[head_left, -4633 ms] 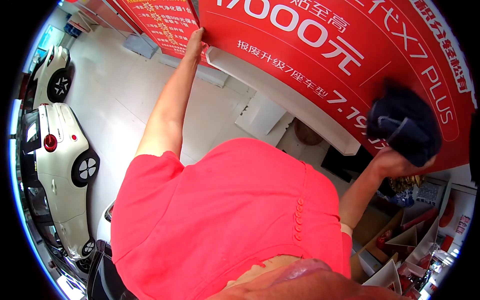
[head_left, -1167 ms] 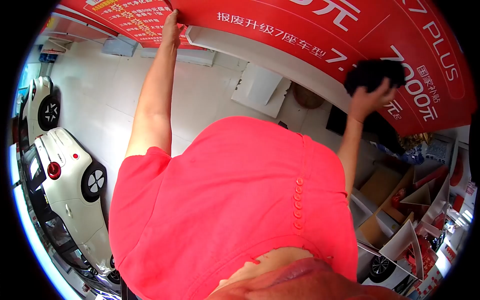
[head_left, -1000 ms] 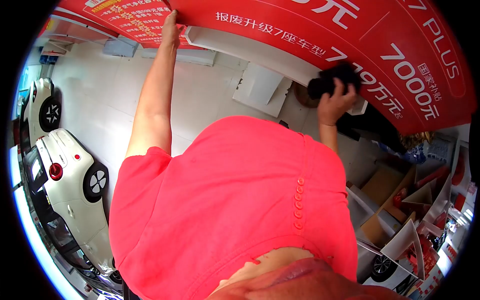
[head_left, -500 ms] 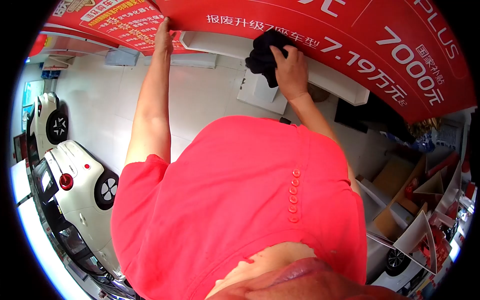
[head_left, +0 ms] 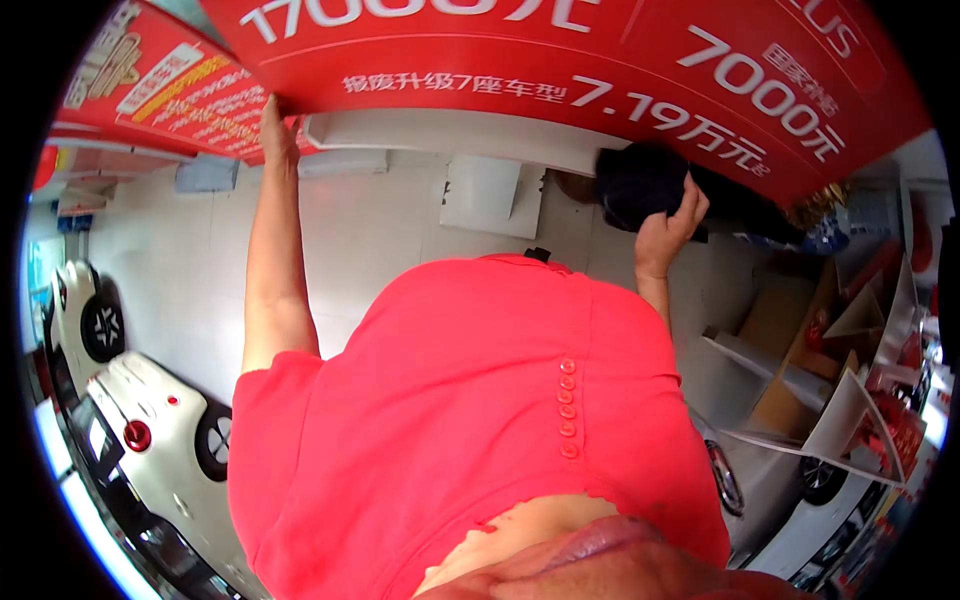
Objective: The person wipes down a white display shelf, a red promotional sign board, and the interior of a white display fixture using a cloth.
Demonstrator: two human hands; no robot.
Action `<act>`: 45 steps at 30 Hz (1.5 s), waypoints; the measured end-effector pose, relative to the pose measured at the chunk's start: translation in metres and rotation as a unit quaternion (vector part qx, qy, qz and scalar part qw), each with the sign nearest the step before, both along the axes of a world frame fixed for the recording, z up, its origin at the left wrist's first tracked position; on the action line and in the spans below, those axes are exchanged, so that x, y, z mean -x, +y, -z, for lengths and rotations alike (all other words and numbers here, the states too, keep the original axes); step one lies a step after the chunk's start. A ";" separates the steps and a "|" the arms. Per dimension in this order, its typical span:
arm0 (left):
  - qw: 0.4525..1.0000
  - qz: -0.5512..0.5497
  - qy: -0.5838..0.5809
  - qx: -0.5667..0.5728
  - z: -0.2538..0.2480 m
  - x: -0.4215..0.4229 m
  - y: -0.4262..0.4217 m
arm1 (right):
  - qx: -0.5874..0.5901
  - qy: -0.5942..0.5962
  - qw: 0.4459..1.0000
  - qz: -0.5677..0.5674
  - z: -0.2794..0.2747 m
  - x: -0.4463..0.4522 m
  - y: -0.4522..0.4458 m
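Observation:
A large red sign board (head_left: 480, 60) with white lettering spans the top of the view. At its lower left corner, my left hand (head_left: 280, 140) grips the edge with the arm stretched out; its fingertips are partly hidden. My right hand (head_left: 672, 225) is closed on a bunched black cloth (head_left: 640, 185) at the lower edge of the sign, toward the right. Part of the cloth is covered by my fingers, and behind it lies another dark area, so its far outline is hard to make out.
A second red panel (head_left: 185, 95) adjoins on the left. White cars (head_left: 150, 420) stand at the left, on a pale tiled floor (head_left: 370, 220). A white stand (head_left: 490, 195) is below the sign. Cardboard boxes (head_left: 785, 320) and folded white panels (head_left: 850, 430) are at the right.
My right hand has moved right and down with the black cloth, from the middle of the sign's lower edge. My left hand stays at the corner while the whole view shifts.

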State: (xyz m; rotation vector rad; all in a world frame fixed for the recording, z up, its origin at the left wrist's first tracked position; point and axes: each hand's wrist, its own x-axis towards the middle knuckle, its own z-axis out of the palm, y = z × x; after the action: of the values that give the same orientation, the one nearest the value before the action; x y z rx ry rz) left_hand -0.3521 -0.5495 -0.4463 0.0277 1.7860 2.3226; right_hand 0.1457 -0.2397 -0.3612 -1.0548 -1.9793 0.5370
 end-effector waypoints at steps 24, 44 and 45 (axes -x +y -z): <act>0.968 0.237 0.007 0.078 -0.009 -0.260 0.118 | 0.066 -0.087 0.979 -0.172 0.054 0.004 -0.007; 0.818 0.520 -0.245 -0.009 -0.109 -0.445 0.249 | 0.367 0.001 0.755 -0.543 -0.046 -0.074 0.101; 0.829 0.495 -0.260 0.002 -0.107 -0.452 0.252 | 0.380 -0.015 0.753 -0.537 -0.046 -0.078 0.106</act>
State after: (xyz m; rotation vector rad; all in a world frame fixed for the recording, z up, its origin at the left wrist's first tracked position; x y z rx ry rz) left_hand 0.0995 -0.2978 -0.3388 0.2356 1.0788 1.3767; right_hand 0.2234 -0.1337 -0.3151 -0.1575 -2.2967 2.0772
